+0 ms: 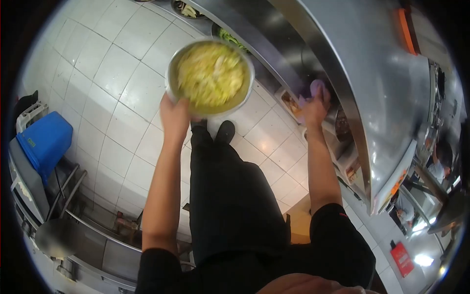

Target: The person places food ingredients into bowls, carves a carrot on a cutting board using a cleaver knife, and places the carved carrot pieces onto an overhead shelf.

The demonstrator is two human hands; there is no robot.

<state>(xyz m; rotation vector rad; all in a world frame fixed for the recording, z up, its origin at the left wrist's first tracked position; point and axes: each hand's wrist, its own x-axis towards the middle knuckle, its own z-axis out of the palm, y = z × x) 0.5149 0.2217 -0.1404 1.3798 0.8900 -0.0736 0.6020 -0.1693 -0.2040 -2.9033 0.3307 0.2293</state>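
Observation:
My left hand (175, 116) grips the near rim of a round metal bowl (171, 78), held out over the floor. Chopped yellow-green vegetables (213, 76), which look like cabbage, lie in it, blurred by motion. At the steel counter to the right, my right hand (317, 107) is closed on a purple cloth (317, 87). Part of the cloth hangs beside the fingers, over the food containers under the counter edge. The fingertips of my left hand are hidden behind the bowl.
Along the counter's lower shelf stand a bowl of green vegetables (227, 38), a dish of pale pieces (186, 9) and containers with brown food (343, 125). A steel counter (352, 44) borders the right. A blue bin (46, 142) stands left on the tiled floor (125, 63).

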